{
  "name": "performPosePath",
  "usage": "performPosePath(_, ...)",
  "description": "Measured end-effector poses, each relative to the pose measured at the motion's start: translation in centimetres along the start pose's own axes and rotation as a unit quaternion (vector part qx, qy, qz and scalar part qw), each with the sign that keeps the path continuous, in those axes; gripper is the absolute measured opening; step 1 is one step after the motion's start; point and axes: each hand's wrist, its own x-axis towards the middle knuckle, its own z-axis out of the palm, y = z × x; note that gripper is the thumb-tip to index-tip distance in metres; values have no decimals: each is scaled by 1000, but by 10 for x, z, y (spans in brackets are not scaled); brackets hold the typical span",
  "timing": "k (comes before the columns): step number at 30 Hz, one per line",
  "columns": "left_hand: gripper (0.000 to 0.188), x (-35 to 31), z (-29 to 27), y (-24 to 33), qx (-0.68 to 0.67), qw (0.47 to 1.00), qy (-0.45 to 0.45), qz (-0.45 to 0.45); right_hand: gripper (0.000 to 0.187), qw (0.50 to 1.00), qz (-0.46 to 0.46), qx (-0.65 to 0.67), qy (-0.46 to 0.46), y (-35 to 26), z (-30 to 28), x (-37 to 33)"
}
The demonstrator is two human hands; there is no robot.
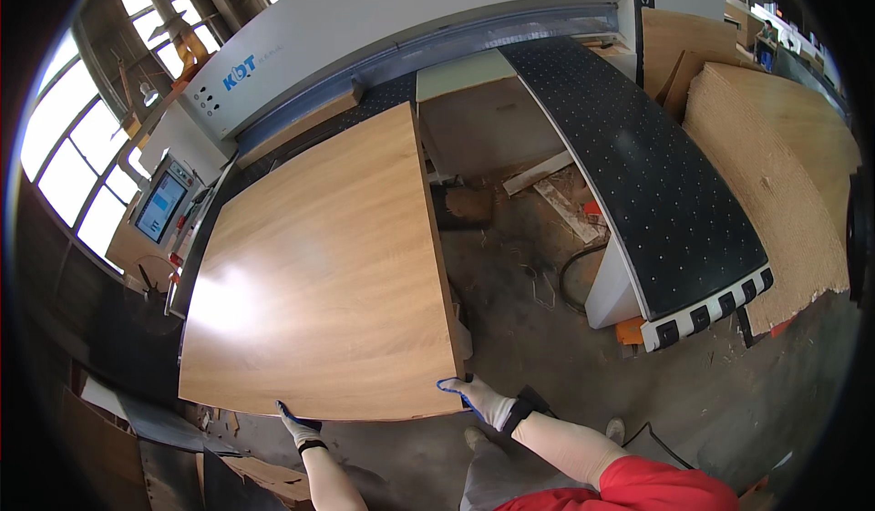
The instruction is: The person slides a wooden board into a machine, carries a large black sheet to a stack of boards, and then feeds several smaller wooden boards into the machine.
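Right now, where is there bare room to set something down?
The dotted black bed between floor gap and boards looks bare; so does the wooden panel beyond the left hand and right hand. Offcuts crowd the gap's far end.

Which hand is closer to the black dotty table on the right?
Right. The right hand is at a corner of the wooden board, left of the black table; the left hand is farther left along the board.

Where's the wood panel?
Head view, centre-left: wood panel lies across a gap from the black dotted table, left hand and right hand at its near edge.
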Motion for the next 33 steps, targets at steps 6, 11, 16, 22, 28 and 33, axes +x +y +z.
performPosePath(6, 78, -35, 40, -36, 27, 999, 30, -5, 56, 1000, 13, -3, 4, -37, -52, -13)
performPosePath(11, 78, -72, 60, -61, 19, 1000, 16, -10, 51, 1000, 5, 15, -11, -67, -87, -32)
performPosePath(16, 75, -120, 91, -94, 1, 999, 53, 6, 48, 999, 34, 13, -35, -89, -128, -60)
performPosePath(22, 70, -184, 123, -132, -17, 998, 65, 23, 44, 998, 49, 30, -21, -86, -177, -100)
performPosePath(28, 72, -242, 129, -157, -30, 995, 81, 49, 42, 998, 10, 47, -44, -72, -206, -154)
performPosePath(33, 73, -289, 132, -159, -12, 993, 112, 39, 42, 998, 23, 41, -31, -77, -210, -213)
